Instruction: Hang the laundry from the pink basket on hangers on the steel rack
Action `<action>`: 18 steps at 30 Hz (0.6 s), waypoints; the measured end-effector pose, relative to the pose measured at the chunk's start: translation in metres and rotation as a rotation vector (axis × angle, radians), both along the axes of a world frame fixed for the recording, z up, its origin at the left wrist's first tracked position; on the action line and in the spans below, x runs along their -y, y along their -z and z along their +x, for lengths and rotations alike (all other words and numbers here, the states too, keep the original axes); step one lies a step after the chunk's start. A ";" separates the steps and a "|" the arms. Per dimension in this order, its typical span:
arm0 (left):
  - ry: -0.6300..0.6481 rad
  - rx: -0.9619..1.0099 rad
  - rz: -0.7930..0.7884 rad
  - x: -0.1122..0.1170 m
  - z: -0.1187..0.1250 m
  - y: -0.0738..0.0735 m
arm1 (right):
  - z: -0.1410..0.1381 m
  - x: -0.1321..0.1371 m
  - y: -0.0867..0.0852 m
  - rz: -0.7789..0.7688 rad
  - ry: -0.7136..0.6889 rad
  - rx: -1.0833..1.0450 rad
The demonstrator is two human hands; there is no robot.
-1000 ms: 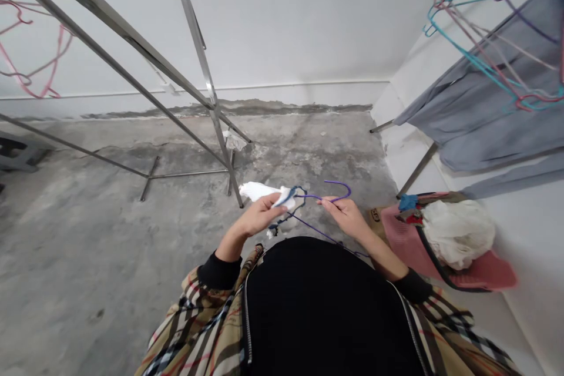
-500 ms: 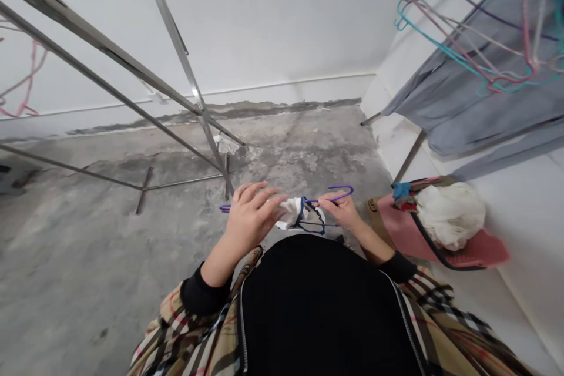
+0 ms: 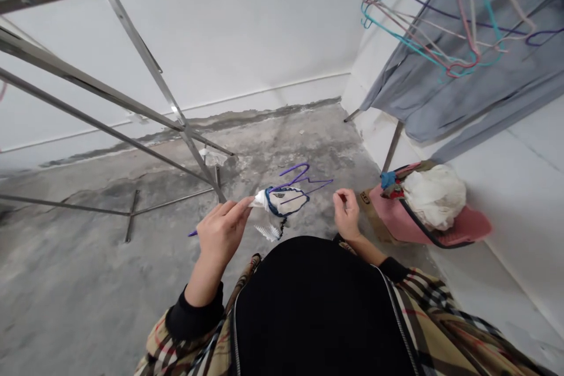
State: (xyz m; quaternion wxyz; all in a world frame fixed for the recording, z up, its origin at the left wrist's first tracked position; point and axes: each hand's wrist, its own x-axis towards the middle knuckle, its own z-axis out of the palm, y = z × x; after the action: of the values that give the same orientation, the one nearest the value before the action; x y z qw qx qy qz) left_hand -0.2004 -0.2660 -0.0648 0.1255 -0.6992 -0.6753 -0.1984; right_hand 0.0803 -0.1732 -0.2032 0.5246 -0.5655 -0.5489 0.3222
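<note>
My left hand (image 3: pixel 222 234) is closed on a purple wire hanger (image 3: pixel 296 178) with a small white garment trimmed in dark blue (image 3: pixel 282 202) draped over it. The hanger's hook points up and away from me. My right hand (image 3: pixel 346 213) hovers just right of the garment, fingers loosely curled, holding nothing and apart from the hanger. Both hands are in front of my chest, above the concrete floor.
A steel drying rack (image 3: pixel 167 108) crosses the left and top. On the right, a grey cloth (image 3: pixel 445 91) and several coloured hangers (image 3: pixel 423 29) hang from another rack. A pink basket (image 3: pixel 423 223) with white laundry sits by the right wall.
My right hand let go of the hanger and drew back to the right. My left hand now carries the hanger with the garment, whose hook has swung upward. The view panned right.
</note>
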 end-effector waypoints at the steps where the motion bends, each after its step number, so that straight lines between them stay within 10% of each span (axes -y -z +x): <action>1: -0.006 -0.003 0.018 0.000 -0.001 -0.002 | 0.000 0.001 0.012 -0.125 0.010 -0.018; 6: 0.057 0.034 0.035 -0.001 0.001 -0.010 | -0.024 -0.014 0.048 -0.418 -0.181 -0.021; 18: 0.110 0.159 0.041 0.005 -0.002 -0.013 | -0.057 -0.046 0.043 -0.533 -0.325 -0.372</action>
State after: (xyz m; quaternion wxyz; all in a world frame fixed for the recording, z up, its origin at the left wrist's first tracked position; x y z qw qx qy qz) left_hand -0.2029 -0.2711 -0.0523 0.0747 -0.7146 -0.6394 -0.2738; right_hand 0.0233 -0.1272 -0.2460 0.3914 -0.5193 -0.4238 0.6305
